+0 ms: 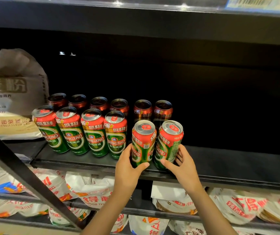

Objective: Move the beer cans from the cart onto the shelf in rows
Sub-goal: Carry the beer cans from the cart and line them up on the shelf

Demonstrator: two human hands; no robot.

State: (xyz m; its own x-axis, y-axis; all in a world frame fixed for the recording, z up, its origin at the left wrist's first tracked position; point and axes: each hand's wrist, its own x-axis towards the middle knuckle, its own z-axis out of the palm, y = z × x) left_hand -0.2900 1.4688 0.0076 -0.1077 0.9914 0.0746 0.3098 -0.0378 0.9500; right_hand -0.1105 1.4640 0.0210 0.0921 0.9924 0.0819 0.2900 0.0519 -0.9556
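Red-and-green Tsingtao beer cans (95, 133) with silver tops on a black shelf (237, 165) beside a beige flour sack (12, 92).

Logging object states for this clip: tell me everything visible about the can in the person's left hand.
The can is a tall beer can, metal by its look, with a red upper band, green body and silver lid carrying a red pull tab. It stands roughly upright at the front edge of the shelf, tilted slightly. The left hand wraps its lower part, thumb across the front. It sits close beside the second can; contact is unclear.
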